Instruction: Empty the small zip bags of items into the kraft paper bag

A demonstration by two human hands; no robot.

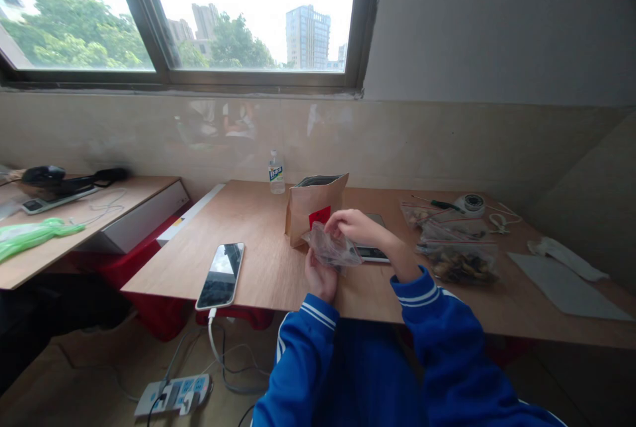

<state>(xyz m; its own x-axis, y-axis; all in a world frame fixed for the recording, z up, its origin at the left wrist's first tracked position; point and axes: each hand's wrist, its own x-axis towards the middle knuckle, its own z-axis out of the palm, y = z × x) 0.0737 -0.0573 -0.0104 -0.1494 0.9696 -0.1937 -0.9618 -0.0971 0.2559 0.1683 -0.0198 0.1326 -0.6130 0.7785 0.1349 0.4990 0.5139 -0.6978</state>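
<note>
A clear plastic bag [334, 249] is between my two hands, just over the table's front part. My left hand [320, 276] closes on it from below, with its fingers partly hidden by the bag. From above, my right hand [350, 223] has its fingers bent together at the bag's upper part; whether something small is between them I cannot make out. Right behind stands an upright brown paper pouch [305, 205] with a red label, its top open. A kitchen scale [373, 253] lies partly hidden behind my right hand and the bag.
Zip bags of dried pieces [460, 261] lie on the right, near a green-handled screwdriver [444, 204], a white roll [471, 203] and a paper sheet [566, 284]. A charging phone [222, 275] overhangs the front edge. A bottle [276, 174] stands at the wall; a power strip [173, 395] lies below.
</note>
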